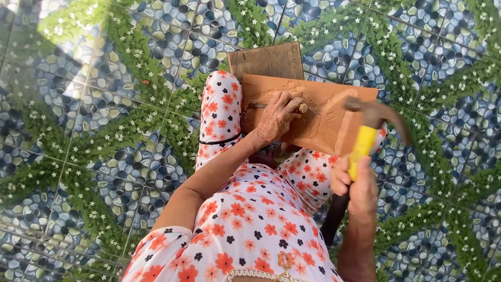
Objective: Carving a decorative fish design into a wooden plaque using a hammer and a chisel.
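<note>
The right hand (355, 183) is closed in a fist around the yellow handle of a hammer (368, 122), whose head is raised above the wooden board (323, 112). Beyond the knee, the left hand (276, 115) pinches a thin chisel (258, 106) against the board. A second board (266, 60) lies just behind. Tiled floor (94, 104) is open on both sides.

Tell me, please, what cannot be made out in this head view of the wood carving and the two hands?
- Chisel: mostly covered by the left hand; its tip is too small to see.
- Hammer: head smeared by motion blur; the handle's lower part is hidden in the right hand.
- Carved board: relief pattern too faint to identify; its near edge is hidden by the knee.
</note>
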